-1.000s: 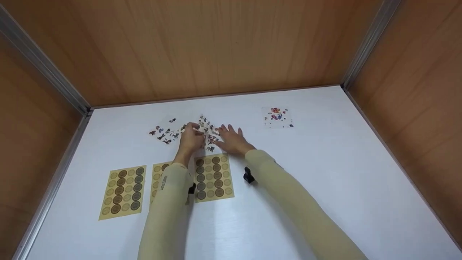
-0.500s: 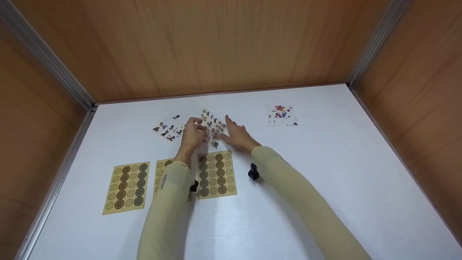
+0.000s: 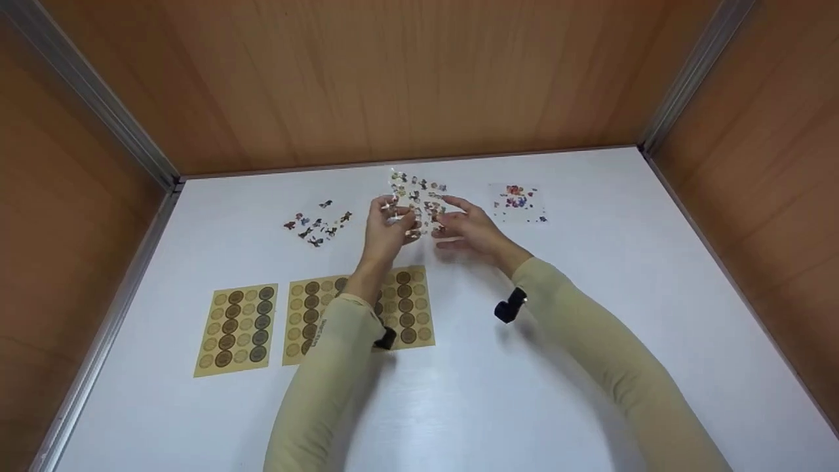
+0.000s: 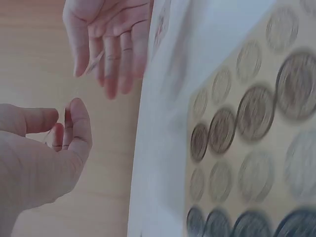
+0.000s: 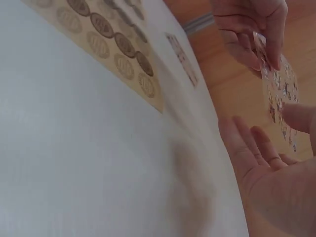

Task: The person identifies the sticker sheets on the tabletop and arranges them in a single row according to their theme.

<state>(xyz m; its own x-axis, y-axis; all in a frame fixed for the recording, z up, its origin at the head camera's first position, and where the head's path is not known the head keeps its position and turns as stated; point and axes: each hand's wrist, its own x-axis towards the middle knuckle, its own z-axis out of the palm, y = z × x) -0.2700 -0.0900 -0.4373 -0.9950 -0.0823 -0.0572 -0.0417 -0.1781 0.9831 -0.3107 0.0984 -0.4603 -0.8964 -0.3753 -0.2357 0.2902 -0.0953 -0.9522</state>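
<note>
A clear sticker sheet with small colourful figures is raised over the back of the white table. My left hand pinches its left side between thumb and fingers. In the right wrist view the sheet hangs tilted from the left hand. My right hand is at the sheet's right edge, its thumb overlapping the sheet. Its other fingers are spread and fairly straight. Seen from the left wrist, the right palm faces the left hand, and the sheet is almost invisible.
Another clear sticker sheet lies left of the hands, and one more lies to the right. Yellowish sheets of round seals lie in a row nearer the front, partly under the left sleeve. Wooden panels enclose the table.
The middle sticker sheet has been lifted off the table and tilted up in my left hand. Both hands have moved right, and the right hand has risen and turned palm inward.
</note>
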